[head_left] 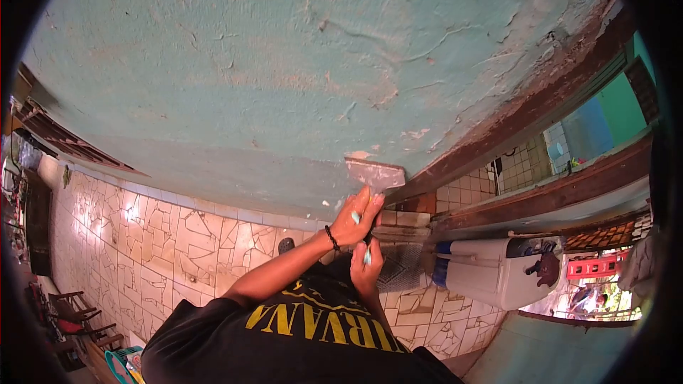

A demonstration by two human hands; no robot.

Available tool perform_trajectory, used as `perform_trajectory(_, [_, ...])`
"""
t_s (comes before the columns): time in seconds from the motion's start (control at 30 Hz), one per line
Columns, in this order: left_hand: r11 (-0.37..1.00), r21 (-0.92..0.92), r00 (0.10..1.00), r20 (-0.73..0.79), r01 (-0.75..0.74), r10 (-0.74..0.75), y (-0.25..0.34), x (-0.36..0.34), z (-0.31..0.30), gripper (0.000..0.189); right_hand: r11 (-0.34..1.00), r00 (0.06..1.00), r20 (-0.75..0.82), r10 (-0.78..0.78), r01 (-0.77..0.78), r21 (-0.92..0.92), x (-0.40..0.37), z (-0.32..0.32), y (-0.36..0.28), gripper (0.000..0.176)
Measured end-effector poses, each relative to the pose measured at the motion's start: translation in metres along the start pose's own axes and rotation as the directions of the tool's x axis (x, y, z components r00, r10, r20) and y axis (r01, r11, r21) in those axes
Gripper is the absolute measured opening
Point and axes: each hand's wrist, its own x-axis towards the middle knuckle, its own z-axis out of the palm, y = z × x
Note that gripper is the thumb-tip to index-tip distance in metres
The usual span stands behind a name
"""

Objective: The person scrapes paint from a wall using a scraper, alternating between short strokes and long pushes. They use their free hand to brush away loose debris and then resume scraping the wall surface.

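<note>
A wide-bladed scraper [377, 174] has its blade edge against the turquoise wall [284, 99], close to the brown door frame. Wearing a dark beaded bracelet, my left hand [354, 219] grips it just behind the blade. Below that, my right hand [366, 262] is closed around the dark handle, most of which the fingers hide. Pale green flecks show on both hands. The wall's paint is cracked and rough, with a bare pinkish patch right above the blade.
A brown door frame [526, 117] runs along the right of the wall. A washing machine [491, 270] stands at the lower right, beside a grey mat [402, 270]. Underfoot is an irregular tiled floor [178, 242]; wooden chairs [78, 316] stand at the far left.
</note>
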Motion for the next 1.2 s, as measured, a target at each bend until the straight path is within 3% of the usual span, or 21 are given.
perform_trajectory(0.03, [1.0, -0.015, 1.0, 0.012, 0.006, -0.005, 0.004, 0.001, -0.001, 0.03, 1.0, 1.0, -0.009, -0.001, 0.001, -0.003, 0.0, -0.002, -0.005, 0.023])
perform_trajectory(0.13, [0.984, 0.078, 0.987, -0.01, -0.161, 0.163, 0.022, 0.011, -0.008, 0.029, 1.0, 1.0, 0.007, 0.004, -0.004, -0.013, 0.01, -0.007, -0.024, 0.022])
perform_trajectory(0.17, [0.993, -0.022, 0.994, -0.017, -0.112, 0.112, 0.043, 0.013, -0.012, 0.028, 1.0, 1.0, 0.013, 0.011, -0.011, -0.019, 0.013, -0.009, -0.036, 0.022])
perform_trajectory(0.3, [0.995, 0.062, 0.997, 0.008, -0.073, 0.072, 0.011, 0.003, -0.001, 0.027, 0.999, 0.999, 0.009, 0.038, -0.038, 0.019, 0.003, -0.008, -0.024, 0.022])
perform_trajectory(0.4, [0.995, 0.017, 0.995, -0.006, -0.101, 0.101, 0.043, 0.014, -0.005, 0.024, 0.996, 0.996, -0.037, -0.076, 0.074, -0.056, 0.019, -0.012, -0.055, 0.022])
perform_trajectory(0.43, [0.987, 0.041, 0.987, -0.003, -0.158, 0.158, 0.058, 0.018, -0.011, 0.024, 1.0, 1.0, -0.007, 0.02, -0.021, -0.014, 0.023, -0.013, -0.071, 0.023])
perform_trajectory(0.47, [0.917, 0.238, 0.939, -0.052, -0.32, 0.341, 0.049, 0.012, -0.008, 0.024, 0.998, 1.0, 0.012, 0.027, -0.026, -0.062, 0.016, -0.017, -0.071, 0.023])
perform_trajectory(0.53, [0.572, 0.611, 0.711, -0.02, -0.548, 0.703, 0.033, 0.019, -0.005, 0.025, 0.988, 0.999, 0.042, 0.001, 0.006, -0.152, 0.02, -0.022, -0.069, 0.023])
perform_trajectory(0.6, [0.848, 0.332, 0.888, -0.061, -0.412, 0.455, 0.032, 0.022, -0.005, 0.026, 0.999, 1.0, -0.01, -0.022, 0.021, -0.044, 0.014, -0.015, -0.064, 0.021])
perform_trajectory(0.67, [0.991, 0.021, 0.991, -0.002, -0.132, 0.132, 0.045, 0.011, -0.005, 0.027, 0.999, 0.999, -0.001, 0.032, -0.032, -0.034, 0.008, -0.02, -0.072, 0.021])
perform_trajectory(0.7, [0.988, -0.032, 0.989, 0.005, -0.151, 0.151, 0.057, 0.015, -0.007, 0.028, 0.996, 1.0, 0.007, -0.004, 0.005, -0.09, 0.012, -0.023, -0.079, 0.022])
perform_trajectory(0.8, [0.984, -0.086, 0.987, -0.018, -0.159, 0.158, 0.08, 0.021, -0.014, 0.029, 0.999, 0.998, 0.044, 0.039, -0.038, -0.02, 0.02, -0.021, -0.1, 0.022])
perform_trajectory(0.87, [0.975, 0.054, 0.976, 0.034, -0.217, 0.215, 0.048, 0.014, -0.009, 0.03, 0.999, 0.999, 0.018, 0.037, -0.037, -0.007, 0.005, -0.022, -0.068, 0.023])
perform_trajectory(0.93, [0.991, -0.134, 0.996, 0.087, 0.028, -0.016, 0.049, 0.008, -0.002, 0.03, 0.998, 0.998, 0.006, 0.062, -0.062, -0.016, 0.0, -0.025, -0.069, 0.023])
perform_trajectory(1.07, [0.994, 0.007, 0.992, 0.058, -0.109, 0.108, 0.067, 0.016, -0.007, 0.03, 0.998, 1.0, -0.019, -0.007, 0.006, -0.07, 0.015, -0.026, -0.105, 0.02])
perform_trajectory(1.2, [0.995, -0.096, 0.998, 0.056, -0.03, 0.035, 0.051, 0.008, -0.001, 0.032, 0.997, 0.997, -0.002, 0.08, -0.08, 0.005, -0.001, -0.023, -0.085, 0.019])
